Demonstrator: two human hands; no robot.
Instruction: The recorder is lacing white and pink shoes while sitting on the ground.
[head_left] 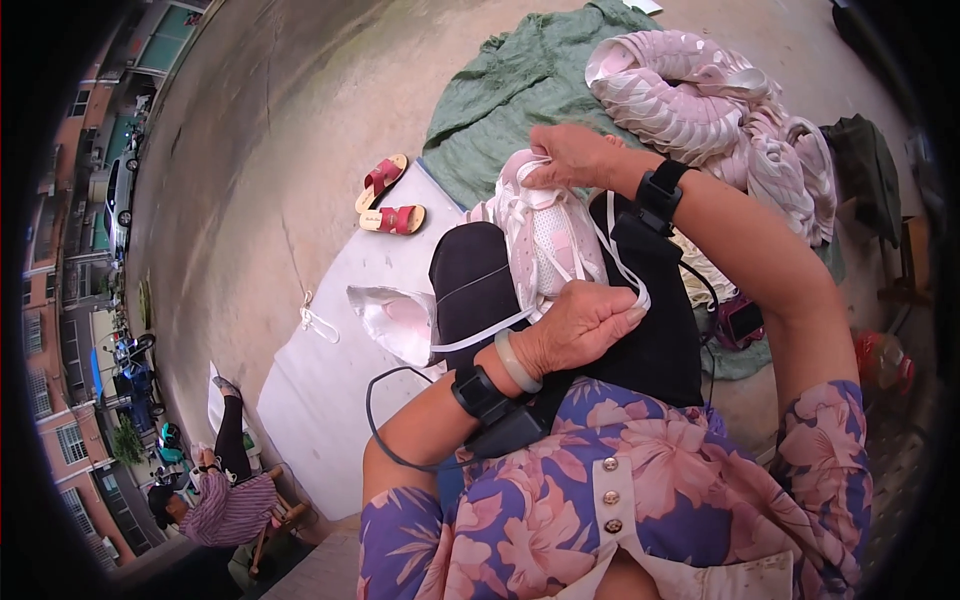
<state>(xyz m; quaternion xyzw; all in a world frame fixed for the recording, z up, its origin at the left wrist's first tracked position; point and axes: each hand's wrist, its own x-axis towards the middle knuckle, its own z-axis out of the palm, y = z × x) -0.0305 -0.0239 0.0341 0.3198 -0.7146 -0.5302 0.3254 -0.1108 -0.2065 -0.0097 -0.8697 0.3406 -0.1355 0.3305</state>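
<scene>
A pink and white shoe upper lies across my lap on the black cloth over my thighs. White shoelace runs over it and loops out on its right side. My left hand, with a pale bangle at the wrist, is closed in a fist round the lace at the near end of the upper. The lace also trails leftward over the black cloth. My right hand pinches white lace at the far end of the upper; some of its fingers are hidden.
A long bundle of pink and white shoe uppers lies on green cloth at the far right. Red sandals sit by a pale sheet. A loose lace lies on the ground. Another person sits at lower left.
</scene>
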